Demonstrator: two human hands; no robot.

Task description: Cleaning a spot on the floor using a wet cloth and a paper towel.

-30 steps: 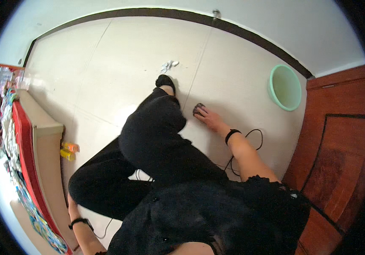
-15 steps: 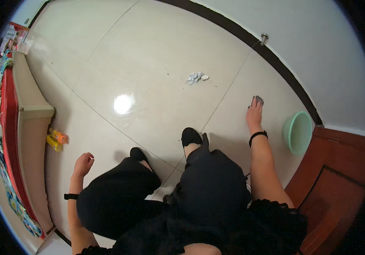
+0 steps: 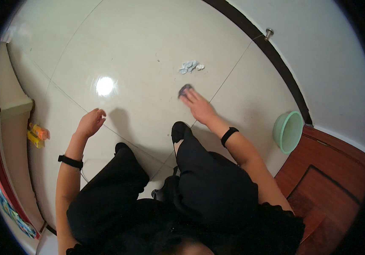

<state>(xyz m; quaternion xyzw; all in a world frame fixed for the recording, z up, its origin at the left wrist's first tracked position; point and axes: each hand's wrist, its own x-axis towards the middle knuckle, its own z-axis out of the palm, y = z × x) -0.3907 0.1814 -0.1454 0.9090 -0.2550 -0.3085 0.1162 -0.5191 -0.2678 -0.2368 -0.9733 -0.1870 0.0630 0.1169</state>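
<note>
A small dark grey rag [image 3: 185,91] lies under the fingertips of my right hand [image 3: 200,106], low over the pale tiled floor, in front of my right shoe. The rag and fingers are slightly blurred. Just beyond it rests a crumpled scrap of whitish-grey paper or tissue [image 3: 189,66], which my hand does not touch. My left hand [image 3: 91,123] hangs above the floor to the left of my legs, its fingers loosely bent and apart, with nothing in it.
A light green plastic basin [image 3: 288,132] stands at right, beside a reddish-brown wooden door [image 3: 331,170]. A metal doorstop [image 3: 269,34] sits by the dark skirting. Yellow and orange bottles [image 3: 38,135] lie beside the beige bed frame [image 3: 14,127] at left. Dark specks dot the floor.
My right hand has swung left with the rag, from near the basin to just short of the crumpled scrap. My left hand has moved forward and slightly right. The view has shifted.
</note>
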